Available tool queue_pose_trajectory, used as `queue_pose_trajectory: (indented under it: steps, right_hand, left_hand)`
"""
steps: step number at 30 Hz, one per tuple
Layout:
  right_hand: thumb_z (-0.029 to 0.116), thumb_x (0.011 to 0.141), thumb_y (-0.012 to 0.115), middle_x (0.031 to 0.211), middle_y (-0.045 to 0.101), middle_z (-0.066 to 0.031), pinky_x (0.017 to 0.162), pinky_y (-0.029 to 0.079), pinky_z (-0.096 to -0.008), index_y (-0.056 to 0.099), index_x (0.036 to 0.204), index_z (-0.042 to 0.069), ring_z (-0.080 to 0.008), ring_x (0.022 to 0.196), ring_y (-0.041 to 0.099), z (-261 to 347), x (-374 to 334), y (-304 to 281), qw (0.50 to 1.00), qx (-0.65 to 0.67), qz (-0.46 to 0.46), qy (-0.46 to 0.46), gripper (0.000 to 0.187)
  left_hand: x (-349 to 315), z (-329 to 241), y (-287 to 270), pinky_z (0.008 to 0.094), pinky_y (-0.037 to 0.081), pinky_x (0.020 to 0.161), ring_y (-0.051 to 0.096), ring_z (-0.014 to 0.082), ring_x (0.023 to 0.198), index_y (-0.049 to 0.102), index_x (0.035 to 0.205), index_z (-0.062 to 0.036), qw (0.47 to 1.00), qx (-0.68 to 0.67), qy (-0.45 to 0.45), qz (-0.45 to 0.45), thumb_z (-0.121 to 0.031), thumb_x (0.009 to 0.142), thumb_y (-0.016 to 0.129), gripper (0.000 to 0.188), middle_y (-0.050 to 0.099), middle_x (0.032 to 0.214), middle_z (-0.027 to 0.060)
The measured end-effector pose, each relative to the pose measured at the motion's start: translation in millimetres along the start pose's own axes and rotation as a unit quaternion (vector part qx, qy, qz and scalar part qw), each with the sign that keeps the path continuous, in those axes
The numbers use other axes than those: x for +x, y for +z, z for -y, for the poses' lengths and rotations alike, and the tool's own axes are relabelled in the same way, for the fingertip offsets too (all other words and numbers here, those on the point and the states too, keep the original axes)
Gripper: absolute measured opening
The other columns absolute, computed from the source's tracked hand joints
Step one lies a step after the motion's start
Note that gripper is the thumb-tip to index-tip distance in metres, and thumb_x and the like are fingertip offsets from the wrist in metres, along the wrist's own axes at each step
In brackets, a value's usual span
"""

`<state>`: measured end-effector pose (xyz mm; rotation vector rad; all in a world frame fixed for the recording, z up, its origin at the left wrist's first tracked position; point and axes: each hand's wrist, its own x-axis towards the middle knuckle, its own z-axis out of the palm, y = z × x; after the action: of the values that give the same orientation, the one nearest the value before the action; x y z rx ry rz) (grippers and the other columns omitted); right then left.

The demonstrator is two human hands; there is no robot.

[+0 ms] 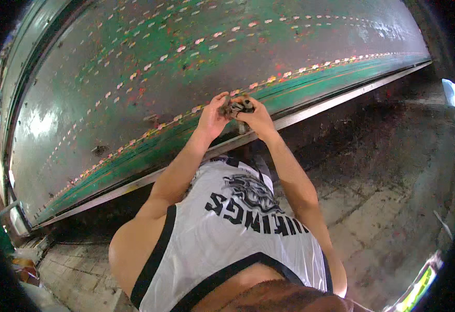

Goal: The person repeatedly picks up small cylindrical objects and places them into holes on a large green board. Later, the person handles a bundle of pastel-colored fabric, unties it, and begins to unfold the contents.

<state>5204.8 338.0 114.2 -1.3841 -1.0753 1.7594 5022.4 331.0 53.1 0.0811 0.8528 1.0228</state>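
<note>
Both my hands meet over the near edge of a long green table. Between them is a small crumpled brown-and-black bundle; it looks like a rag, but its kind is not clear. My left hand grips its left side, with the thumb and fingers bent around it. From the other side, my right hand pinches it with curled fingers. The bundle is held just above the tabletop, and the fingers partly hide it.
Rows of small pale and coloured marks run along the table's stained surface. A pale metal rail borders its near side, close to my body. Below lies a dirty paved floor. A dark hole or stain shows on the left part of the tabletop.
</note>
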Motion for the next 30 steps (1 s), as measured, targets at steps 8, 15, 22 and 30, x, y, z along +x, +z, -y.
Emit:
queue_pose_trajectory:
  steps: [8,15,22,30]
  right_hand:
    - [0.005,0.094,0.074,0.103,0.069,-0.0054,0.063,0.05,-0.0313,0.059,0.133,0.013,-0.0168,0.077,0.065,5.2,44.1,-184.8,0.95,0.287,-0.117,0.024,0.043]
    - [0.009,0.095,0.073,0.101,0.069,-0.0056,0.056,0.05,-0.0288,0.059,0.131,0.014,-0.0169,0.078,0.066,-0.7,87.8,-281.5,0.919,0.371,-0.138,-0.001,0.039]
    - [0.011,0.095,0.076,0.107,0.069,-0.0061,0.057,0.054,-0.0259,0.061,0.132,0.018,-0.0153,0.081,0.067,-7.2,87.1,-324.7,0.921,0.375,-0.096,0.047,0.041]
    - [0.012,0.096,0.075,0.107,0.071,-0.006,0.056,0.055,-0.0258,0.06,0.134,0.017,-0.0153,0.08,0.068,19.2,104.9,-410.7,0.932,0.35,-0.055,0.072,0.041]
  left_hand:
    - [87.9,44.4,50.0,0.0426,0.055,0.099,0.064,0.0312,0.117,0.047,0.156,-0.0072,0.682,0.57,0.423,-0.172,-0.01,0.105,0.065,0.054,0.059,0.139,0.0182]
    - [67.9,99.8,97.1,0.0587,0.031,0.12,0.042,0.0438,0.144,0.055,0.153,-0.0172,0.414,0.741,0.524,-0.068,-0.033,0.103,0.068,0.054,0.048,0.152,0.0203]
    - [75.1,123.8,104.4,0.0519,0.038,0.111,0.049,0.0356,0.13,0.064,0.139,-0.0185,0.431,0.829,0.352,-0.049,-0.037,0.098,0.073,0.046,0.054,0.14,0.0104]
    - [106.8,101.1,115.7,0.0466,0.046,0.069,0.058,0.0329,0.073,0.055,0.059,-0.0093,0.425,0.829,0.362,0.029,-0.027,0.092,0.077,0.044,0.052,0.066,0.0071]
